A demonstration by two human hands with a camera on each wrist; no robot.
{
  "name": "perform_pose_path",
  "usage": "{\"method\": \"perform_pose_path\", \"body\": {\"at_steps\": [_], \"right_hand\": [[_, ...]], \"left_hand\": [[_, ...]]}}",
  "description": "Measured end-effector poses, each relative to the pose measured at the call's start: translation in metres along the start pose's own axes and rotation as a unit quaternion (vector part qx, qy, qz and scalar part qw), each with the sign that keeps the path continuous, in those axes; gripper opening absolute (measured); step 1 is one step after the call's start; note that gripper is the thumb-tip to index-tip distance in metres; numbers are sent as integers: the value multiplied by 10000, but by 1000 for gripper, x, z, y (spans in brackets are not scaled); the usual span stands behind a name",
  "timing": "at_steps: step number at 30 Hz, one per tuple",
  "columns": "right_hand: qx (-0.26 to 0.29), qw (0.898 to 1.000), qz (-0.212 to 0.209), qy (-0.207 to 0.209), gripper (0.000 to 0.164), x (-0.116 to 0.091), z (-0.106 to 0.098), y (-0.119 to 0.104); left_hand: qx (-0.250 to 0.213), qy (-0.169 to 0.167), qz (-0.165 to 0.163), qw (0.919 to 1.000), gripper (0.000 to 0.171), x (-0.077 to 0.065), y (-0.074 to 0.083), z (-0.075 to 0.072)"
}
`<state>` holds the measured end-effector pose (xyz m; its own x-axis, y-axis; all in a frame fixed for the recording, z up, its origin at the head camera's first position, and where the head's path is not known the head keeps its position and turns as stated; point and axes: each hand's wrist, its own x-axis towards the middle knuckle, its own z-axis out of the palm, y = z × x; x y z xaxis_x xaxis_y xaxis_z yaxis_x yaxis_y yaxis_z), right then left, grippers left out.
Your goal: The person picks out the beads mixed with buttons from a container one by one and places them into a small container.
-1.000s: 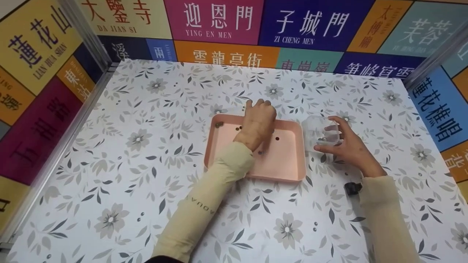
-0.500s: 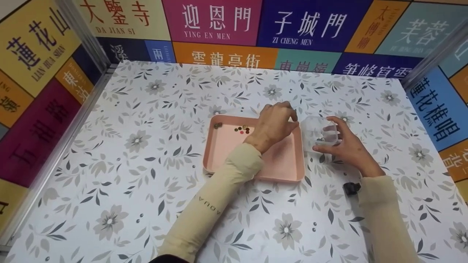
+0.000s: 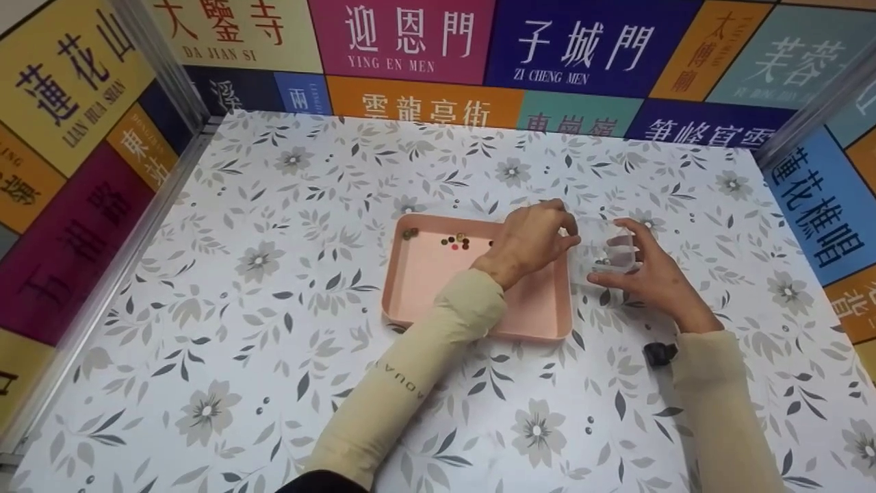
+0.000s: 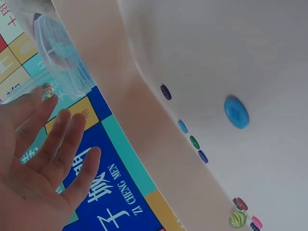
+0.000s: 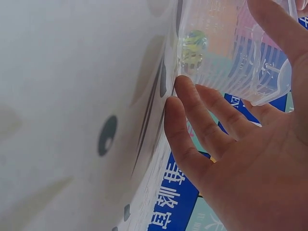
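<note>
My left hand [image 3: 534, 236] is over the right rim of a pink tray [image 3: 424, 287]. Its thumb and forefinger pinch a small glass marble [image 4: 47, 90], seen in the left wrist view, while the other fingers spread loosely. Just right of the tray stands a clear plastic box [image 3: 585, 243], held by my right hand [image 3: 650, 274] with thumb and fingers around its sides. Marbles with yellow and green swirls [image 5: 195, 45] show through the box wall. In the tray lie several small buttons, among them a blue button [image 4: 237, 112], and a green striped marble [image 4: 237, 219].
A dark cluster of small pieces [image 3: 409, 234] sits in the tray's back left corner. The floral tabletop [image 3: 274, 329] spreads around the tray. Panels with large printed characters [image 3: 404, 41] wall off the back and both sides. A small black object [image 3: 660, 354] is at the right wrist.
The left hand has moved right from over the tray's middle to its right rim, beside the box, uncovering pieces at the back of the tray. The right hand and box stay in place.
</note>
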<state>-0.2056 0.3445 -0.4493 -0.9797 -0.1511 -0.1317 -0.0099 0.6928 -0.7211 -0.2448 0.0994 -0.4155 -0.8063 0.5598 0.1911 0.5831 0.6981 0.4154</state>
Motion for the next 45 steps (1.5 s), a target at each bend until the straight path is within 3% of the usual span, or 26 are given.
{"method": "perform_pose_path", "body": {"at_steps": [8, 19, 25, 35, 41, 45], "right_hand": [[-2, 10000, -37, 52, 105, 0, 1, 1], [-27, 10000, -48, -11, 108, 1, 2, 1], [-55, 10000, 24, 12, 108, 1, 1, 1], [-99, 9998, 160, -56, 112, 0, 0, 3], [-101, 9998, 160, -42, 112, 1, 1, 2], [-108, 9999, 105, -51, 111, 2, 0, 1]], "left_hand": [[18, -210, 78, 9997, 24, 1, 2, 6], [-353, -456, -22, 9983, 26, 1, -3, 4], [-384, -349, -95, 9986, 30, 1, -6, 1], [-216, -73, -572, 9981, 17, -3, -18, -9], [325, -27, -1079, 9936, 17, -10, -29, -16], [708, 191, -1336, 9883, 14, -16, -38, -21]]}}
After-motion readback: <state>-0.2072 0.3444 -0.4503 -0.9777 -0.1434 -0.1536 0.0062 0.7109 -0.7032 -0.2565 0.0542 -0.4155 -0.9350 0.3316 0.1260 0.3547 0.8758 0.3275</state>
